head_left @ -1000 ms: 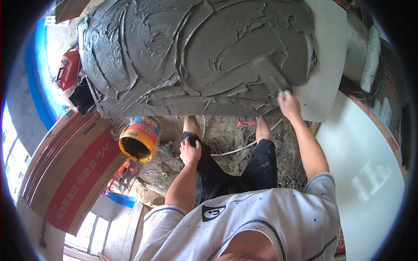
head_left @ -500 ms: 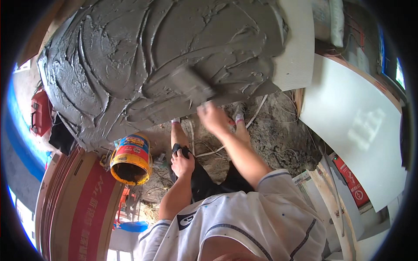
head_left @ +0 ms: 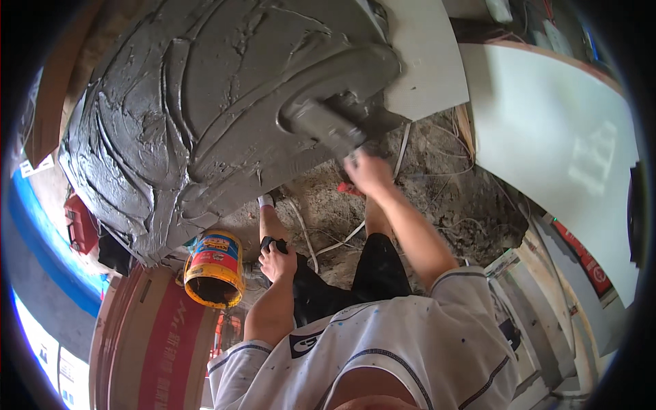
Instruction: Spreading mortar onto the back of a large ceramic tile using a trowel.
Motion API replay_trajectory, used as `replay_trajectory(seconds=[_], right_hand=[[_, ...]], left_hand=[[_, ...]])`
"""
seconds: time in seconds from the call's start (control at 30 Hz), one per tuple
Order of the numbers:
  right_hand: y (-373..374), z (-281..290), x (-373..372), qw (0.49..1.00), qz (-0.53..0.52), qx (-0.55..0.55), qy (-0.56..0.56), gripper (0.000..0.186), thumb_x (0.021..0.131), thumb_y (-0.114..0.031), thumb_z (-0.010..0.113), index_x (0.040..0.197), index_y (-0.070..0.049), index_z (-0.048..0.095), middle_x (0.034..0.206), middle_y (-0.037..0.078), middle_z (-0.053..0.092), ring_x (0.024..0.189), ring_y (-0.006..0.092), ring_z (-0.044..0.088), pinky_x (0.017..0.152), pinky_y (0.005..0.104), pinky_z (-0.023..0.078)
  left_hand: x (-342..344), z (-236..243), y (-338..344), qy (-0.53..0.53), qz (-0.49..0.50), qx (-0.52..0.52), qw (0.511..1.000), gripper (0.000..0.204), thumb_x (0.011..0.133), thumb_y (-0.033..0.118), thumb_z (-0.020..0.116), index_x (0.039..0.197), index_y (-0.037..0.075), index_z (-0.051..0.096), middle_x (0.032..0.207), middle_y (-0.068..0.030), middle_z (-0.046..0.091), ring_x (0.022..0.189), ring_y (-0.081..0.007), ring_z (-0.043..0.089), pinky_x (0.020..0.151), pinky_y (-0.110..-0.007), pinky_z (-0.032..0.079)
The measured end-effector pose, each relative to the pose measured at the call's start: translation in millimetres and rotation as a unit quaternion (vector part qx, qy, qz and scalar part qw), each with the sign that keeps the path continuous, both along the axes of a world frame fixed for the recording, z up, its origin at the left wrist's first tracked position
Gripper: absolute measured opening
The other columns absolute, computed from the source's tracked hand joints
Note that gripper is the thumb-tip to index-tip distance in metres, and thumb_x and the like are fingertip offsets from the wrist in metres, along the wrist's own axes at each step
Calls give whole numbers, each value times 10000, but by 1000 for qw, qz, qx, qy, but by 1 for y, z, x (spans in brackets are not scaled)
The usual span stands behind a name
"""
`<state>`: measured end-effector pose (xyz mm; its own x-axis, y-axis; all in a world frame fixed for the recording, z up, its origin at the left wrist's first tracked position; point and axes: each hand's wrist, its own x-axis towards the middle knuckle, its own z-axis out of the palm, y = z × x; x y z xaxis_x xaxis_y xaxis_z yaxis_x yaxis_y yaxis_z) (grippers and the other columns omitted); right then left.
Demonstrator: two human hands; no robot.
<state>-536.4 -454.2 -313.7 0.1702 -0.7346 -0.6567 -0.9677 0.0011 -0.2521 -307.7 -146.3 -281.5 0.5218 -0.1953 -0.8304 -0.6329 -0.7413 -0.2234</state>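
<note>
Wet grey mortar (head_left: 219,89) lies in thick ridges and swirls over a large slab whose bare pale ribbed surface (head_left: 429,65) shows at its right end. My right hand (head_left: 370,175) is closed round the handle of a trowel (head_left: 322,126). The trowel's flat blade rests on the mortar near the slab's near right edge, slightly blurred. My left hand (head_left: 277,265) is at my left knee, fingers curled round a small black thing (head_left: 274,243) whose kind I cannot make out. A yellow bucket (head_left: 216,254) with grey residue inside tilts toward me below the slab.
Rough ground with loose pale cables (head_left: 301,225) lies under and in front of my legs. A large glossy white tile (head_left: 540,109) leans at the right, near timber pieces. Cardboard cartons (head_left: 167,342) stand at lower left, a red case (head_left: 80,224) beyond the slab's left end.
My right hand has swept the trowel rightward along the slab's near edge, leaving a smoother curved band in the mortar. The whole view has shifted. My left hand stays at the knee.
</note>
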Motion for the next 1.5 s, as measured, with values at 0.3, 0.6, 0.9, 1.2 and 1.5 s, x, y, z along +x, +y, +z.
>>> replay_trajectory(seconds=[0.3,0.6,0.9,1.2,1.5], right_hand=[[-5,-21,-105,955,-254,38,-148,413,1101,-492,599,1159,-86,644,754,137,733,656,297,758,604,449,611],[-44,-33,-231,976,-186,-110,10,500,1107,-474,552,1180,-2,704,936,264,766,935,539,722,862,590,587],[90,-38,-209,778,-589,37,-216,411,1148,-443,568,1053,-53,650,685,22,545,494,145,492,474,355,397],[107,-36,-21,969,-118,-83,-200,352,1082,-387,673,1061,-36,649,847,207,727,728,445,735,616,532,590],[43,-75,-232,859,-467,-205,-43,417,1118,-411,610,1099,4,640,866,214,732,706,441,701,667,535,557]], left_hand=[[-36,-5,-25,0,-34,-5,999,695,929,528,677,1500,133,647,1546,-178,569,1407,-405,556,1114,-546,519],[-38,0,-16,-15,-53,13,998,717,927,564,686,1501,135,654,1556,-179,570,1403,-415,562,1107,-550,523],[-30,-2,-10,-35,-51,28,998,715,929,569,684,1504,146,651,1560,-180,572,1417,-415,560,1117,-555,525],[-45,-14,-22,-21,-78,6,997,687,939,535,666,1506,148,649,1564,-184,574,1427,-422,553,1129,-559,517],[-55,-14,-33,-12,-85,-9,996,674,950,561,637,1494,164,652,1518,-202,616,1407,-441,583,1117,-574,530]])
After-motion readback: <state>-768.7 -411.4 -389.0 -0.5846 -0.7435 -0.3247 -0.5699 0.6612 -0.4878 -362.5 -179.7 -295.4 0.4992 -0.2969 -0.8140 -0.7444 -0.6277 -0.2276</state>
